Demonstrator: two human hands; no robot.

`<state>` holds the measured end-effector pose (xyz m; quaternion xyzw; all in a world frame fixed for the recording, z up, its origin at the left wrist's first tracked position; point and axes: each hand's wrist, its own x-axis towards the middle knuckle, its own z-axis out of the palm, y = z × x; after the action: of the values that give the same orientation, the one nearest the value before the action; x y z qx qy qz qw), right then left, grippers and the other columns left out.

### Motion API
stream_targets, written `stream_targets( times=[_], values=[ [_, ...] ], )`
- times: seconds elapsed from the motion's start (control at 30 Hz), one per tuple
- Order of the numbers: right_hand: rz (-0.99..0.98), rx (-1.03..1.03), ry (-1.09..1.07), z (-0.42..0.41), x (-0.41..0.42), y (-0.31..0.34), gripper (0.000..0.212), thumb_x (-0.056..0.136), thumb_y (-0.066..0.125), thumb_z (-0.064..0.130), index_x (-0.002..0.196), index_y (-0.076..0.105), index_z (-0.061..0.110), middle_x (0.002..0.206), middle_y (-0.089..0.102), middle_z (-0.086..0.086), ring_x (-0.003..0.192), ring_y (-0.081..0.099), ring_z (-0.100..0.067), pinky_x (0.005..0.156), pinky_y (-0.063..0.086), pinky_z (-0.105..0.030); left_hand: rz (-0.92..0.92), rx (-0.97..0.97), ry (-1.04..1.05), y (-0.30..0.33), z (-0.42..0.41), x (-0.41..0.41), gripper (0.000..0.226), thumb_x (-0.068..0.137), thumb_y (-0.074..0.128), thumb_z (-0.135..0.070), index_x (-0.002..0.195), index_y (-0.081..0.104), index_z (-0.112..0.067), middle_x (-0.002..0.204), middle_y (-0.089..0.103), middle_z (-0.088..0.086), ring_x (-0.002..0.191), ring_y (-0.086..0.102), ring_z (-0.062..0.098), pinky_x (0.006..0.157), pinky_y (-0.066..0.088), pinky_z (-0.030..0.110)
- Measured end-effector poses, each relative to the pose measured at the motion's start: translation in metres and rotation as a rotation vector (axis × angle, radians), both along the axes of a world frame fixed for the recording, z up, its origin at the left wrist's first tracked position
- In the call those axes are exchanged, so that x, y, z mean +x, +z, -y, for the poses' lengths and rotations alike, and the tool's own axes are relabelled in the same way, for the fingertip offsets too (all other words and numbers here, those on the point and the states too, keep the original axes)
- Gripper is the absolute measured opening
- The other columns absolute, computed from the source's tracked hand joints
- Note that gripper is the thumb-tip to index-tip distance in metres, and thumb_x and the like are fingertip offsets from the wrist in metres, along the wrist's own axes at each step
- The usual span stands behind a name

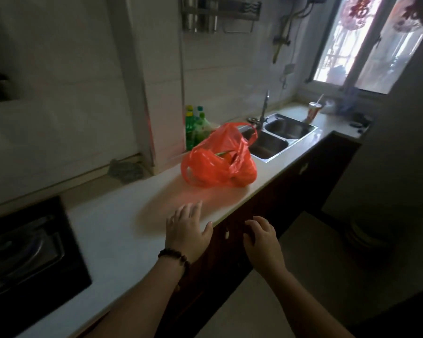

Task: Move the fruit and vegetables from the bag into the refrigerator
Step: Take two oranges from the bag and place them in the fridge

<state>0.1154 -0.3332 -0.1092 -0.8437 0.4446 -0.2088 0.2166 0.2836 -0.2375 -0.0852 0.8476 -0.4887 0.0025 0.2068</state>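
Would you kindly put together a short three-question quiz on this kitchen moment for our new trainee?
1. True or false: the left hand is gripping the red bag.
2. Multiple choice: the red bag sits on the counter A) inside the sink, B) between the stove and the sink, C) on the window sill.
3. Fill in: the left wrist wears a dark beaded ____.

Key:
1. False; both the left hand and the right hand are open, short of the bag.
2. B; the stove lies nearer the camera, the sink beyond the bag.
3. Bracelet.
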Motion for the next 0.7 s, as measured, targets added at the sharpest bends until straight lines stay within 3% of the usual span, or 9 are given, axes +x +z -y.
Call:
stream_targets(
  times=[0.23,0.4,0.57,0.7],
  values=[
    [-0.001,-0.035,-0.001,0.143,0.045,-0.005,0.042,0.089,0.054,0.016,0.131,0.051,0.018,0.144,0.040,-0.003,0.135,0.031,-0.021,0.109,0.035,-0.036,-0.003,-0.088,-0.059,-0.003,0.152,0.049,0.062,0.089,0.041,-0.050,0.144,0.029,-0.023,0.144,0.038,0.003,0.135,0.028,0.020,0.111,0.023,0.042],
    [-0.065,-0.026,0.025,0.248,0.094,0.008,0.045,0.089,0.057,0.023,0.133,0.049,0.021,0.144,0.039,-0.004,0.133,0.033,-0.023,0.106,0.038,-0.039,-0.001,-0.089,-0.029,0.011,0.249,0.098,0.060,0.089,0.038,-0.051,0.141,0.034,-0.022,0.144,0.038,0.005,0.134,0.029,0.023,0.112,0.023,0.043],
    [-0.090,-0.027,0.080,0.311,0.127,0.001,0.044,0.088,0.056,0.021,0.132,0.049,0.019,0.142,0.041,-0.005,0.130,0.036,-0.024,0.105,0.038,-0.037,0.050,0.014,-0.047,0.009,0.312,0.125,0.050,0.089,0.043,-0.048,0.132,0.048,-0.021,0.144,0.039,0.005,0.134,0.029,0.021,0.113,0.019,0.042],
    [-0.128,-0.053,0.221,0.348,0.154,-0.014,0.043,0.087,0.055,0.021,0.130,0.051,0.018,0.139,0.045,-0.005,0.129,0.037,-0.026,0.108,0.035,-0.038,0.065,0.140,-0.033,-0.006,0.337,0.137,0.054,0.087,0.041,-0.054,0.132,0.047,-0.025,0.145,0.038,0.000,0.136,0.027,0.018,0.114,0.012,0.043]
  ],
)
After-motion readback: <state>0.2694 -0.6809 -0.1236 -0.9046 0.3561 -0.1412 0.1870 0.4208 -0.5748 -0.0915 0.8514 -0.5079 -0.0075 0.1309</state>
